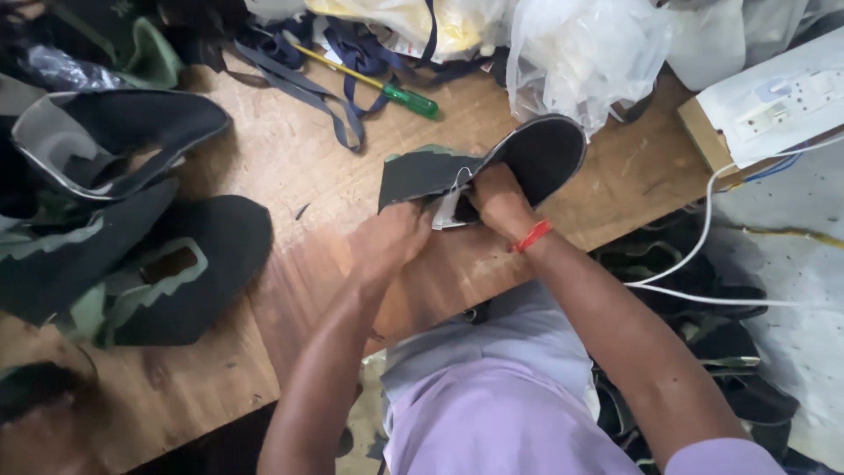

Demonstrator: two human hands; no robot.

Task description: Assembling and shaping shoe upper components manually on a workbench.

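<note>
On the worktop (290, 167), both the left hand (389, 242) and right hand (499, 200) grip a shoe (492, 163), with a screwdriver (387, 88) and plastic bags (580, 53) behind.

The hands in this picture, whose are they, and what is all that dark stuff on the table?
They belong to one person, and the camera sits on that person's head, looking down, so you see their own arms. The left hand and the right hand, with a red band at the wrist, both hold a dark shoe piece: a black sole with green patterned cloth. Both have a closed grip on it. It sits over a wooden table. On the left lie more unfinished shoes. Farther back are a green-handled screwdriver, dark straps and plastic bags.
</note>
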